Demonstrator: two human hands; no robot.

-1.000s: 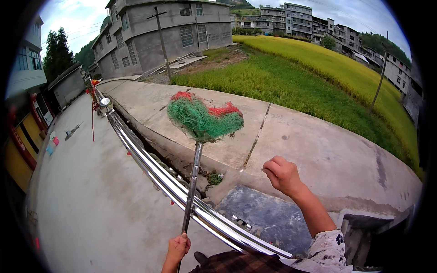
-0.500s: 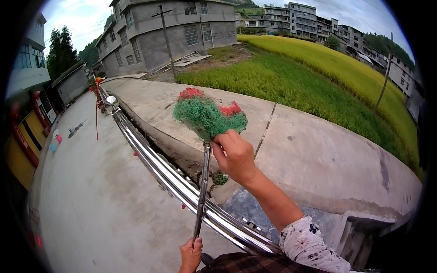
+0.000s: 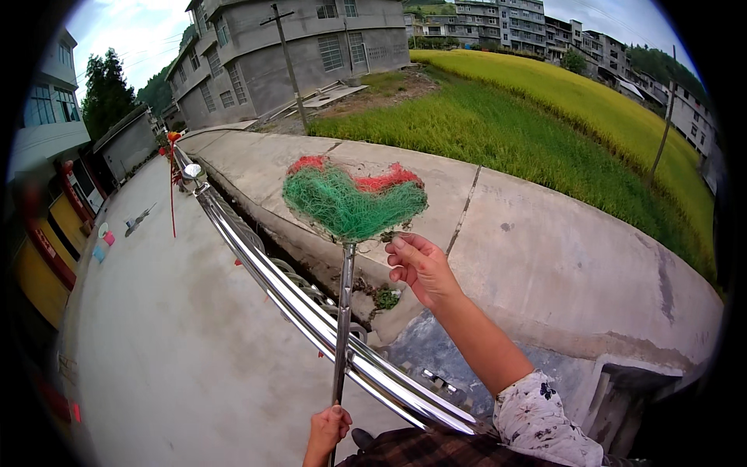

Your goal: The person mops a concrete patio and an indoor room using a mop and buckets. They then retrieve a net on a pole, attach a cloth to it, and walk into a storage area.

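Note:
I hold a broom upright with its head raised: a dull metal handle [image 3: 343,319] topped by a fan of tangled green bristles [image 3: 342,204] with red tips. Low in the view, my left hand [image 3: 331,424] is closed round the lower handle. Just right of the bristles' base is my right hand [image 3: 420,265], its thumb and forefinger pinched on a small dark tuft of debris [image 3: 391,236]. The other fingers of that hand curl loosely. Whether the tuft still hangs on the bristles is too small to tell.
A shiny metal railing [image 3: 288,300] runs diagonally behind the handle, with a ditch [image 3: 268,245] beyond it. Concrete paths lie on both sides. Green and yellow crops [image 3: 498,101] and grey buildings [image 3: 272,54] stand farther off. Small buckets [image 3: 107,237] sit at the left.
My right hand has moved from the base of the bristles slightly right and down, now pinching a dark tuft. More of the broom head shows. My left hand stays on the handle.

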